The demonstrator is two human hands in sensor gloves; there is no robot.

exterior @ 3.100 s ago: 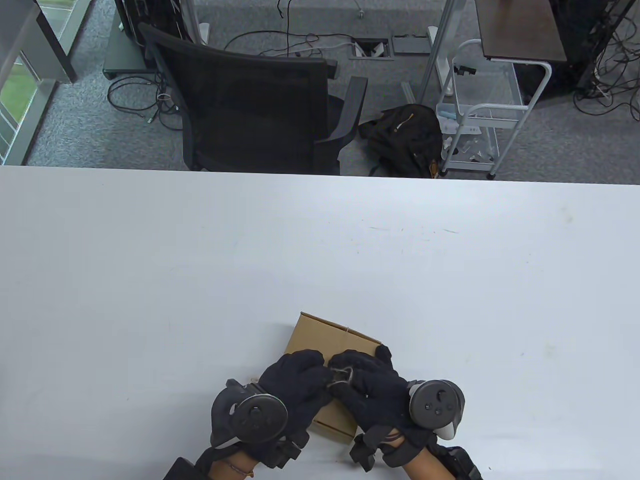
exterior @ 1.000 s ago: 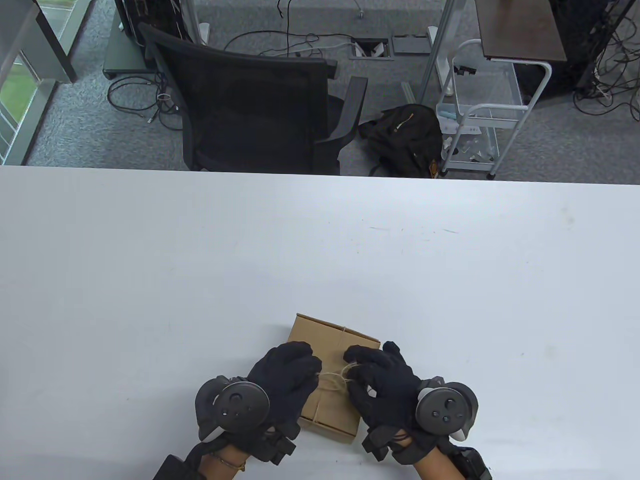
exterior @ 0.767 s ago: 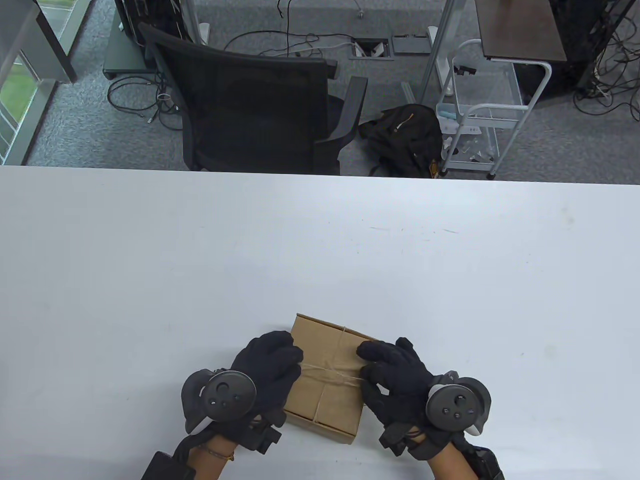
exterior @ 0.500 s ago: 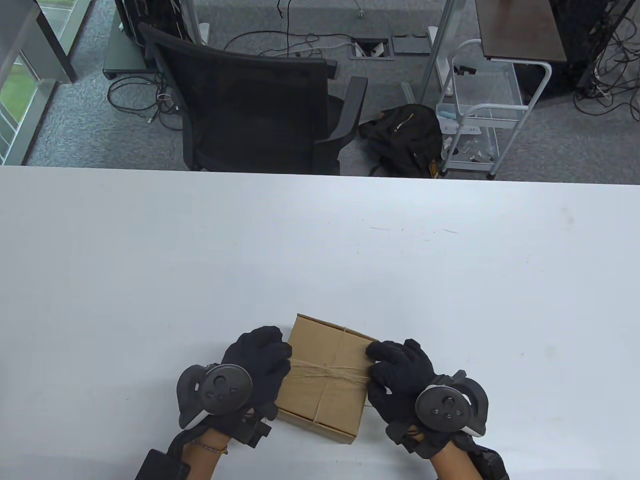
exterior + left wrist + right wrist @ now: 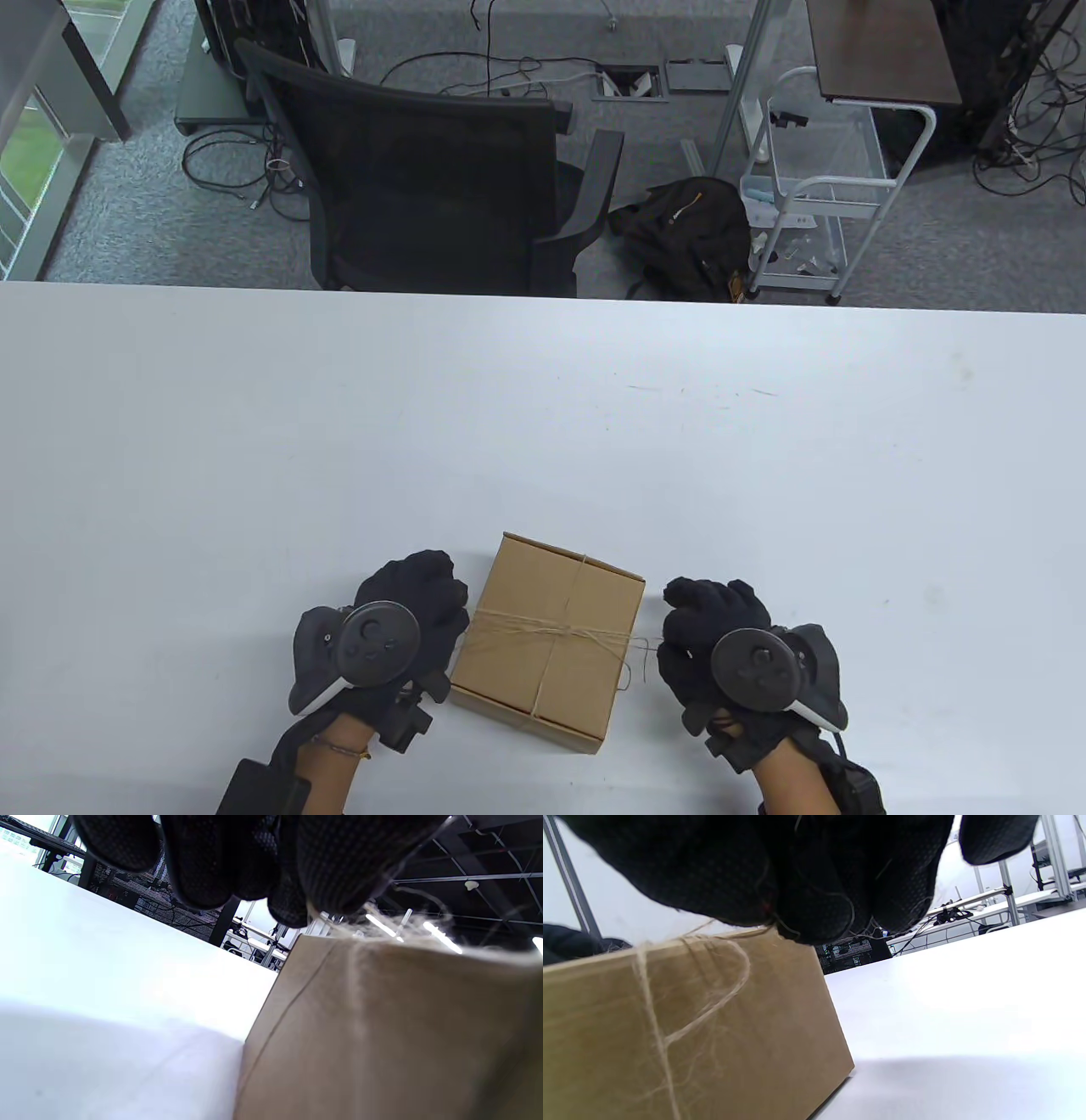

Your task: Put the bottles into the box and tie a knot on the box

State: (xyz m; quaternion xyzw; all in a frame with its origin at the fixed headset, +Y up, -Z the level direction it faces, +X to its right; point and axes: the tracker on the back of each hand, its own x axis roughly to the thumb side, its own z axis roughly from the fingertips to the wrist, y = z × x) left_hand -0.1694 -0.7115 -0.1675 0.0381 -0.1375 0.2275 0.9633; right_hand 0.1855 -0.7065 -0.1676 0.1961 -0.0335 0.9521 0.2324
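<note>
A closed brown cardboard box (image 5: pixel 551 641) stands near the table's front edge, bound crosswise with tan twine (image 5: pixel 543 630) that meets in a knot near the top's middle. My left hand (image 5: pixel 424 594) is just off the box's left side, its curled fingers pinching one twine end (image 5: pixel 326 914). On the box's right, my right hand (image 5: pixel 691 624) pinches the other twine end (image 5: pixel 755 931), stretched tight to the knot. A loose twine loop (image 5: pixel 629 675) hangs down the box's right side (image 5: pixel 721 997). No bottles are visible.
The white table (image 5: pixel 543 424) stretches wide beyond the box. Behind its far edge stand a black office chair (image 5: pixel 424 170), a black bag (image 5: pixel 687 229) on the floor and a white wire cart (image 5: pixel 806 195).
Both hands were together over the box top working the twine. They have since moved apart to the box's left and right, drawing the twine ends tight across the top.
</note>
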